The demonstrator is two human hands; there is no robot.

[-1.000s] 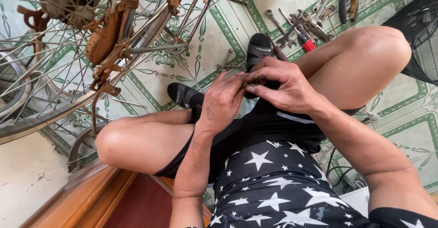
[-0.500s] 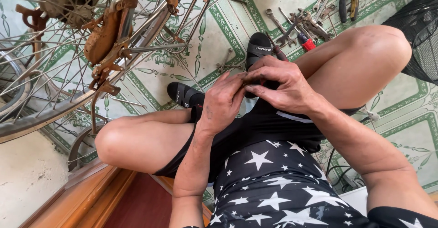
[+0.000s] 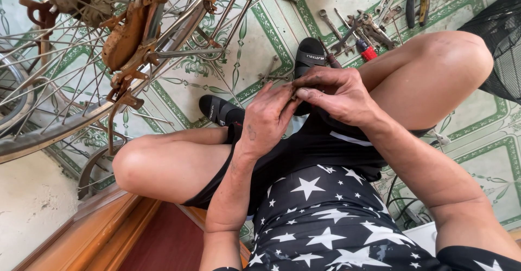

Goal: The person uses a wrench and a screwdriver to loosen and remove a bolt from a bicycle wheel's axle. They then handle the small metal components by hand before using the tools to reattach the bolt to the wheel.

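Your left hand and right hand met above your lap, fingertips pinched together on a small dull part too tiny and too covered to identify. Both hands were curled nearly closed around it; which hand truly gripped it, I could not tell. The part sat between your fingertips, over the black shorts, just in front of the black rubber sandals.

Risk, as a judgement: a part that small, pinched only at the tips, could slip and drop between your legs onto the green-patterned tiled floor, then roll under the rusty spoked bicycle wheel to your left, where it would be hard to spot.

The pile of grey metal wrenches and a red-handled tool lay loose on the floor past the sandals, well apart from your hands. A pair of dark pliers lay further back.

Containers: a black mesh basket stood at the right edge; its contents were not visible.
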